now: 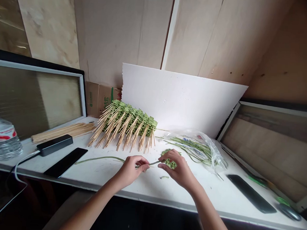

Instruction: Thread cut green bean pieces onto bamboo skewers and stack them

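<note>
A long green stem (pixel 101 157) lies over the white table and runs into my left hand (pixel 134 167), whose fingers are closed on it. Its end sticks out to the right, where my right hand (pixel 175 166) pinches the tip between thumb and fingers. Under and behind my right hand is a small pile of short green pieces (pixel 170 162). One small green piece (pixel 164 177) lies by itself in front. Behind my hands, a large stack of green bundles on wooden sticks (pixel 132 122) leans with its sticks toward me.
At the left are a water bottle (pixel 3 137), a black box (pixel 55 144), a dark phone (pixel 66 162) and loose sticks (pixel 64 132). A plastic bag with green stems (pixel 195 148), a black slab (pixel 250 193) and a mouse (pixel 289 210) lie at the right. A white board (pixel 180 99) stands behind.
</note>
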`<state>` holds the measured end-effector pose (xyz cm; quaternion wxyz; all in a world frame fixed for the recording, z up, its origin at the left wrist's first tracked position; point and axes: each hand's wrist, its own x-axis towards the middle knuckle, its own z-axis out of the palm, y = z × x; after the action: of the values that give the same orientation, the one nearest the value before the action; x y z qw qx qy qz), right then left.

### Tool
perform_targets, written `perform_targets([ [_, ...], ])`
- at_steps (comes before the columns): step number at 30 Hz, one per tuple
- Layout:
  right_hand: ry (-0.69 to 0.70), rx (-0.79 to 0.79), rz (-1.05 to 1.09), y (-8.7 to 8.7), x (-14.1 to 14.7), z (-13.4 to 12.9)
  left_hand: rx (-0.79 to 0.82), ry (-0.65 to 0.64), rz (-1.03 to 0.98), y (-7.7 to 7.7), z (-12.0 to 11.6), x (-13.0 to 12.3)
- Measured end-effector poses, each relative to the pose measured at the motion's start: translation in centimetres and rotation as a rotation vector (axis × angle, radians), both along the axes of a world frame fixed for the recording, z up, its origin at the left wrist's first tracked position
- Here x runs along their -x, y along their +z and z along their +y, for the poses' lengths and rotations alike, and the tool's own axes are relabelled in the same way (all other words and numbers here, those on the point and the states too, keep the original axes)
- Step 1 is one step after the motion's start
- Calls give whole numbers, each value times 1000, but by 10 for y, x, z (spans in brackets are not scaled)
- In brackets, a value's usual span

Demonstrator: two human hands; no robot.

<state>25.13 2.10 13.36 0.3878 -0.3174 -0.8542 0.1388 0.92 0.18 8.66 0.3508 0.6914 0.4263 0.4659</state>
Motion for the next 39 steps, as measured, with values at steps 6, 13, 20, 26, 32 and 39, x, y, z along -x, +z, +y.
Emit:
perform_targets([
  [6, 32, -65, 15, 1, 6, -5, -36, 2, -48, 4, -4, -2],
  [13, 26, -79, 19, 3, 7, -7, -27, -36, -117, -2, -3, -1],
  [20, 23, -67, 7, 1, 7, -6, 15, -77, -52, -2, -5, -1],
  [26, -9, -85, 9, 0, 4, -4, 56, -141, -159, -3, -3, 0],
  [32, 1, -110, -8, -3, 6, -3, -1, -72, -41, 5, -4, -1],
  [39, 38, -131, -29, -11, 17, -4, -92, 8, -28, 5, -5, -5],
])
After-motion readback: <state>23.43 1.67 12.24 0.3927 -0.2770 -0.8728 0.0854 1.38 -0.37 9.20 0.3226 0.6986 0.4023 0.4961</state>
